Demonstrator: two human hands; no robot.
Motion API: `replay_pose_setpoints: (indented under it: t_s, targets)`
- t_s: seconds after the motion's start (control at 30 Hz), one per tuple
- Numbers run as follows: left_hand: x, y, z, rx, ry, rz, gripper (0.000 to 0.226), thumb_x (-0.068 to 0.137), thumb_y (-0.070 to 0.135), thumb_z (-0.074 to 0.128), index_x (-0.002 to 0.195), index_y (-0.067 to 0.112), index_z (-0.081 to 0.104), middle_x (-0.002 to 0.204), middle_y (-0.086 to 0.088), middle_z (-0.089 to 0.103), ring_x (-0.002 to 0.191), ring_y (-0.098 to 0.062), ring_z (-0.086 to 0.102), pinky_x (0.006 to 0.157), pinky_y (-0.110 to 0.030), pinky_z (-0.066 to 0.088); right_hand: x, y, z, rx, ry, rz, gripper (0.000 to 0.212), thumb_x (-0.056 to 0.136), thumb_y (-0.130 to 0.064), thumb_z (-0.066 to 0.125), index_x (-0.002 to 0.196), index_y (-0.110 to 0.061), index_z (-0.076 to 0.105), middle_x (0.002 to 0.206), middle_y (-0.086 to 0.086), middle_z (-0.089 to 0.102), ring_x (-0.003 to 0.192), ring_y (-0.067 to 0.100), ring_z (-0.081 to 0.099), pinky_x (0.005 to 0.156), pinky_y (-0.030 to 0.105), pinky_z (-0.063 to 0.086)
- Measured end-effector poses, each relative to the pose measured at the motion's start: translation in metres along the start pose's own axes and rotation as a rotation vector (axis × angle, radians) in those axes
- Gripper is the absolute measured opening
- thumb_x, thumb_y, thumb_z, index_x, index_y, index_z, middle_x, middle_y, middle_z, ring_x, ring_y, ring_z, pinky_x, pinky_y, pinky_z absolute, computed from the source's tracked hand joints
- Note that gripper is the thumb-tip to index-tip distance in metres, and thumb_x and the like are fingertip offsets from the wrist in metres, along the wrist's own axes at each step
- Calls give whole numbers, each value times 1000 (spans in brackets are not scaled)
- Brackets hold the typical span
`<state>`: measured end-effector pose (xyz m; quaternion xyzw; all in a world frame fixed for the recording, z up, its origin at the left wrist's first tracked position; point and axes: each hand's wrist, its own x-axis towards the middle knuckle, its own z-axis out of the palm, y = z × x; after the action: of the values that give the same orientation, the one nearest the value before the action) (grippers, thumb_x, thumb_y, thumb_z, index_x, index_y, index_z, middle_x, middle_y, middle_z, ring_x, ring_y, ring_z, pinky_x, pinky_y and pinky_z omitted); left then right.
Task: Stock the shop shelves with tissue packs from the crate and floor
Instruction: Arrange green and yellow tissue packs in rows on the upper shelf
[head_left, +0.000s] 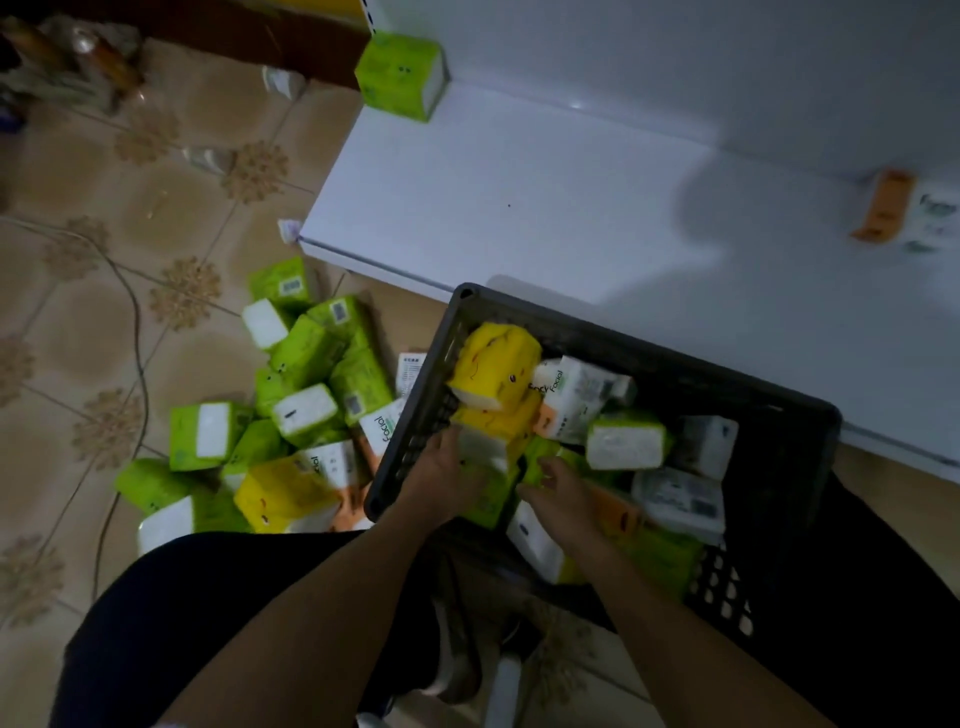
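Note:
A black plastic crate (779, 410) stands at the foot of a white shelf (545, 208) and holds several yellow, green and white tissue packs. Both my hands are inside it at its near left corner. My left hand (441, 467) grips a green pack (493, 499) lying below a yellow pack (493, 371). My right hand (558, 491) closes on the same green pack from the right. A heap of green, yellow and white packs (306, 358) lies on the floor left of the crate. One green pack (400, 75) stands on the shelf's far left corner.
A white pack with an orange band (904, 215) lies at the shelf's right end. The tiled floor (104, 260) spreads to the left, with a thin cable (137, 332) running across it. My dark-clothed knees flank the crate. Clutter sits at the top left.

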<state>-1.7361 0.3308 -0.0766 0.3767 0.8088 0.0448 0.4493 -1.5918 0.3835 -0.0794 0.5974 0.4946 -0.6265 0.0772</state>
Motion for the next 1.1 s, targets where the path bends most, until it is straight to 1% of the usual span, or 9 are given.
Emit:
replay_pose_setpoints:
  t_s: [0.13,0.23,0.37,0.5,0.67,0.73,0.83,0.97,1.1]
  targets:
    - [18,3,-1,-40,-25,-29,90,79,47,65,146,8,19,149,-16,25,135,-31,30,104,-34,30,17,-8,0,10,-56,30,36,89,-10,57,123,-16,45,105,5,52,93,25,57,75,35,45]
    - [28,4,-4,-90,-54,-68,88,79,40,67,146,8,21,150,-14,24,137,-29,27,106,-35,28,21,-13,7,41,-77,14,46,88,-10,56,129,-18,39,120,6,53,105,25,53,89,39,47]
    - [39,2,-2,-128,-51,-105,84,73,41,64,141,7,28,146,-14,29,134,-30,32,102,-34,32,23,-15,16,92,-115,36,56,89,-4,50,140,-19,30,133,6,47,106,20,48,75,27,43]
    - [45,0,5,-236,-42,-173,66,84,23,64,139,10,29,144,-14,31,131,-30,35,92,-28,33,27,-16,17,240,-126,91,74,91,-4,51,149,-28,13,142,1,38,126,26,41,83,29,41]
    - [29,4,11,-212,91,-158,70,76,30,74,128,8,35,136,-17,32,124,-35,39,97,-36,36,30,-11,38,377,-33,121,78,71,-14,58,142,-31,28,121,6,58,103,31,59,86,47,52]
    - [19,3,8,-195,108,-142,78,71,36,78,130,9,33,135,-18,31,124,-37,38,100,-39,35,23,-7,47,432,-42,122,77,70,-14,51,143,-22,29,123,9,55,107,33,57,82,41,51]
    - [-1,4,1,-119,118,-121,84,69,40,78,133,12,32,132,-17,31,124,-40,36,102,-42,33,-7,-19,42,499,-29,107,55,84,0,45,137,-15,40,128,14,55,102,23,56,78,32,47]
    - [-37,12,-5,-72,188,-28,81,65,38,82,128,10,41,125,-15,36,117,-37,42,99,-37,35,-42,-22,30,525,-49,79,58,83,5,46,133,-25,47,128,9,57,107,22,56,74,27,46]
    - [-74,26,-11,-59,284,93,80,61,40,83,124,7,45,122,-12,39,114,-31,43,98,-36,37,-86,-28,6,528,9,35,50,88,7,46,126,-24,47,121,8,55,90,15,54,70,24,46]
